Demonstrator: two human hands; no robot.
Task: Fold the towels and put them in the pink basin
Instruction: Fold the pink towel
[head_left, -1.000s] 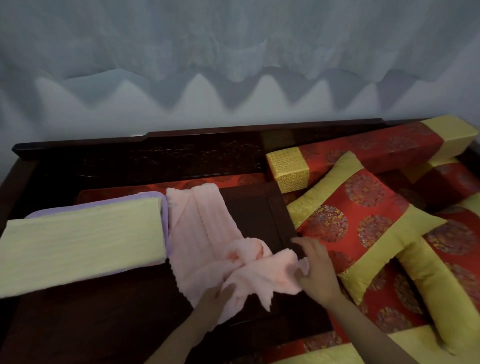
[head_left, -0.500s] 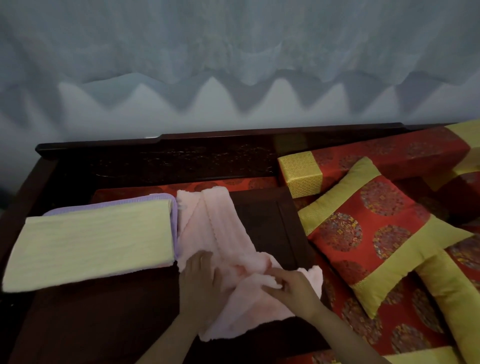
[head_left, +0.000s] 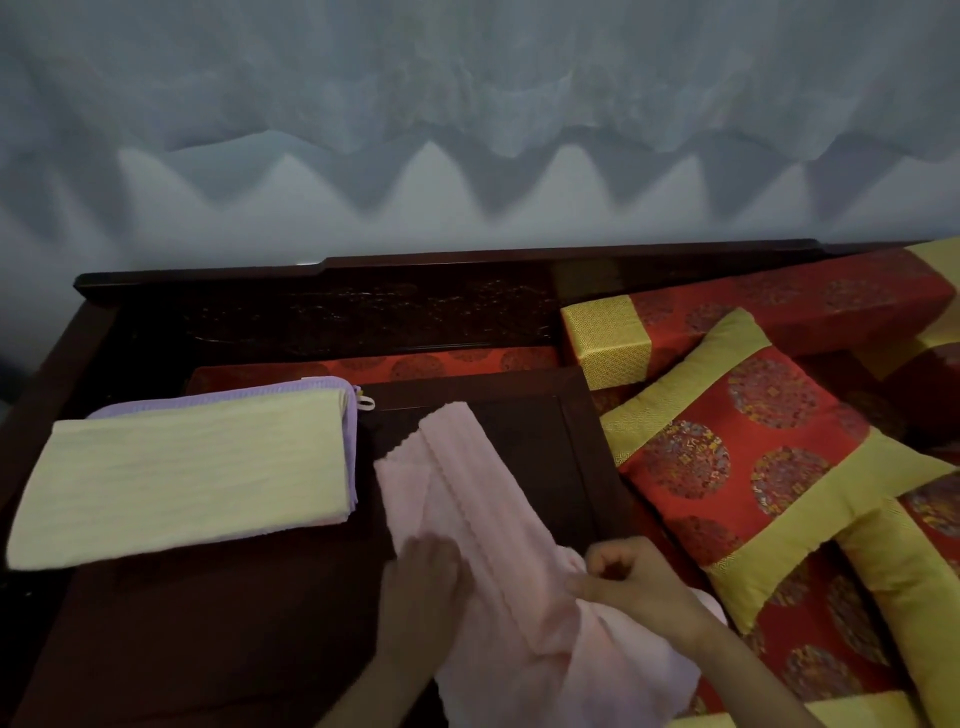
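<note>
Pink terry cloth, the pink towel (head_left: 467, 493), is laid crumpled and half doubled beneath the left hand (head_left: 421, 587) and the right hand (head_left: 628, 582). It is pressed down onto the desk (head_left: 519, 431) by the left hand, whose fingers are straight and together. A bunched fold is pinched by the curled fingers and thumb of the right hand.

For a clean fold, the pinched edge should be drawn taut away from the left hand. The scalloped edges should be matched and the bunching between the hands smoothed before the cloth is doubled again. If it is pulled too hard, the pinned side may be dragged askew.

Beyond the left hand, on its outer side, a yellow towel (head_left: 182, 478) is stacked folded on a purple towel (head_left: 291, 392). Beyond the right hand a red-and-gold cushion (head_left: 753, 467) is propped. No pink basin can be seen.
</note>
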